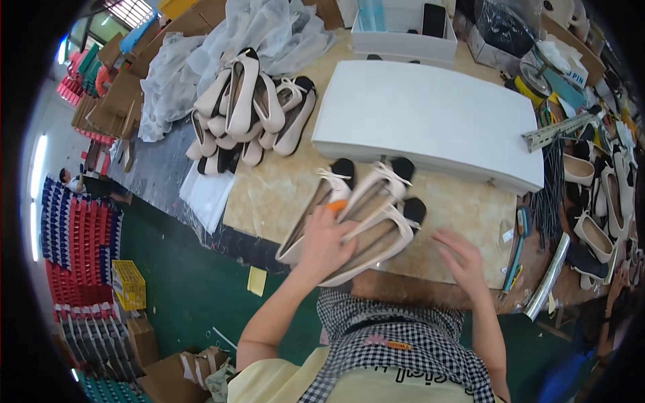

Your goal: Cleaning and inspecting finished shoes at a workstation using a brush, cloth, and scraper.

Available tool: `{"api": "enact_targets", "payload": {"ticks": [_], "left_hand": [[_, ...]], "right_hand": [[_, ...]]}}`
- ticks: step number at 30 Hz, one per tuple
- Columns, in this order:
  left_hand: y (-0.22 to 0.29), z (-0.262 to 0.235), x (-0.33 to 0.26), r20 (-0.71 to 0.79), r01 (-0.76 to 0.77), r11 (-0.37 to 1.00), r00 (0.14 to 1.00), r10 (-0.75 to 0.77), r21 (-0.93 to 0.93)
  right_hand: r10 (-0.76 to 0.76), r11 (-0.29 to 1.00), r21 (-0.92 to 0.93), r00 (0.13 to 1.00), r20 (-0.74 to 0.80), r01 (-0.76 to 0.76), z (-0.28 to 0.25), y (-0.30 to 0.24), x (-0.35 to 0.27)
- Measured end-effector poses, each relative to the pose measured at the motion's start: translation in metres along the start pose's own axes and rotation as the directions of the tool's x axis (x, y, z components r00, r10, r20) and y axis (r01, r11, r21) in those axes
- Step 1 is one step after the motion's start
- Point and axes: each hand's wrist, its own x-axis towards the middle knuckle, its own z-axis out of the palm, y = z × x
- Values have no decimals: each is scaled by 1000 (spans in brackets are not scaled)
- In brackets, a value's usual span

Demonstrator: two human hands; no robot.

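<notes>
Three cream ballet flats with black toes and small bows lie side by side at the near edge of the table: a left shoe [341,170], a middle shoe [402,169] and a right shoe [414,211]. My left hand [326,245] is over their heel parts, its fingers curled at the middle shoe, whose heel it hides. Something orange [337,205] shows at its fingertips; I cannot make out exactly what it is. To the right of the shoes, my right hand [462,262] hovers near the table edge, fingers apart and holding nothing.
A long white box [430,111] lies just beyond the shoes. Piled at the back left are several similar flats [243,101] beside crumpled translucent plastic [248,27]. An open white box [403,46] holds a phone. Brushes [517,248], a shiny roll [547,277] and more shoes [594,236] crowd the right.
</notes>
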Motion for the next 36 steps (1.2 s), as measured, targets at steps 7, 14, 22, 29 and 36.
{"api": "enact_targets", "payload": {"ticks": [7,14,22,29,36], "left_hand": [[-4,-115,144,-365,-71,950,913,184,303],[-108,-142,287,-328,196,701,943,57,686],[-140,-107,314,-255,-11,719,931,261,695],[33,-44,202,-8,-478,815,861,508,327],[154,48,100,295,-171,836,883,365,-522]], "right_hand": [[223,945,-157,918,-328,-286,-48,-9,-67],[113,908,-348,938,-328,-231,-85,-7,-103],[-393,449,-737,629,-671,-505,-366,28,-107],[37,345,-481,524,-851,-806,-463,85,-88],[42,864,-197,458,-888,-463,-316,30,-75]]}}
